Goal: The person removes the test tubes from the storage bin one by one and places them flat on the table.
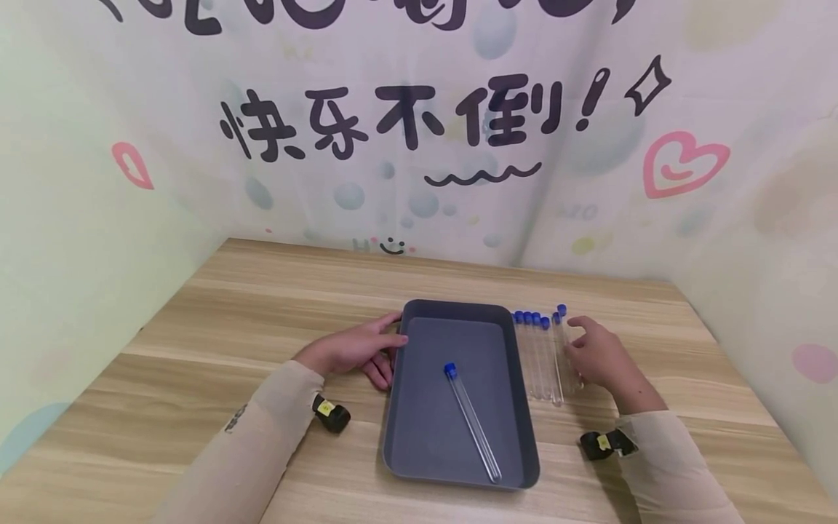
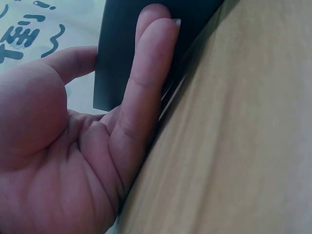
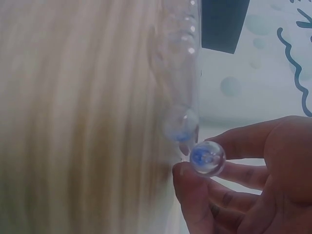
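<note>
A dark grey tray (image 1: pixel 419 451) holds one clear test tube (image 1: pixel 475 424) with a blue cap, lying slantwise inside. At the tray's left wall is my left hand (image 1: pixel 356 349); one digit reaches the rim, and straight fingers (image 2: pixel 144 87) lie along the outer wall in the left wrist view. To the right of the tray, several blue-capped test tubes (image 1: pixel 540 364) lie side by side on the table. My right hand (image 1: pixel 599 355) is at the right end of this row, pinching a test tube (image 3: pixel 208 158) between thumb and fingers, its rounded end toward the right wrist camera.
The wooden table (image 1: pixel 216 327) extends on both sides of the tray. Behind it hangs a pale printed cloth (image 1: pixel 393 204) with black writing. Black wrist cameras (image 1: pixel 332 416) are strapped over both sleeves.
</note>
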Demonstrator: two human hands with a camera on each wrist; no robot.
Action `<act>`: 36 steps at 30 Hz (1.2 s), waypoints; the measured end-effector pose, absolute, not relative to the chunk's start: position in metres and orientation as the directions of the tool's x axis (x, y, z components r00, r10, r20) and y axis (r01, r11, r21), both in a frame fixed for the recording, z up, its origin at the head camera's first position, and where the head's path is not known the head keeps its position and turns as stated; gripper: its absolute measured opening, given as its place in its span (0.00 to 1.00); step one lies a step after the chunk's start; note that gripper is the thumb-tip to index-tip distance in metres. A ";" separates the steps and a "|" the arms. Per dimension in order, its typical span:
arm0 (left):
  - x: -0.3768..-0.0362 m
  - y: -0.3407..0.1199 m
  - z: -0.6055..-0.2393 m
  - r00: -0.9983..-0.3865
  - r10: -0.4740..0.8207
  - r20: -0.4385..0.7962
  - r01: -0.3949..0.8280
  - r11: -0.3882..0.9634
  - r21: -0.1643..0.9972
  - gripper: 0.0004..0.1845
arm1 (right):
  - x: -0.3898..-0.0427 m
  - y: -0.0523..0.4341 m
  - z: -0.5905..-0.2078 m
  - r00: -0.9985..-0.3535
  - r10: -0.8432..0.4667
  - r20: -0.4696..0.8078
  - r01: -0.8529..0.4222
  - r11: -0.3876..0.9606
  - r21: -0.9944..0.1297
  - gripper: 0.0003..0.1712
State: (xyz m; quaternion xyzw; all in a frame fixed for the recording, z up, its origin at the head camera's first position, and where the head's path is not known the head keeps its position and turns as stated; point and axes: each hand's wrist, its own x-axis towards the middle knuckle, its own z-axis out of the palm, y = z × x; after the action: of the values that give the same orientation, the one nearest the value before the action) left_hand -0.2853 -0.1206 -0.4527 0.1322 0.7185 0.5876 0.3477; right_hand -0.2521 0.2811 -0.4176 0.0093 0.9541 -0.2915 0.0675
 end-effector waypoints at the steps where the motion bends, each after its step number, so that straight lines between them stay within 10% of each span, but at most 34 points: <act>1: -0.285 -0.121 -0.453 -0.723 0.599 -0.344 -0.218 0.275 0.936 0.37 | -0.252 0.281 -0.418 -0.991 -0.022 -0.134 0.057 0.830 -0.555 0.34; 36: -0.284 -0.120 -0.451 -0.726 0.598 -0.340 -0.214 0.273 0.938 0.37 | -0.250 0.281 -0.419 -0.989 -0.073 -0.126 0.006 0.844 -0.537 0.31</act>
State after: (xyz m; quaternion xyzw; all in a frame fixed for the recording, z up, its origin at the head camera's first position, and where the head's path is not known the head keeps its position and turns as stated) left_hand -0.2838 -0.1200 -0.4512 0.1337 0.7192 0.5879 0.3454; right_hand -0.2504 0.2814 -0.4189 -0.0177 0.9575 -0.2789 0.0708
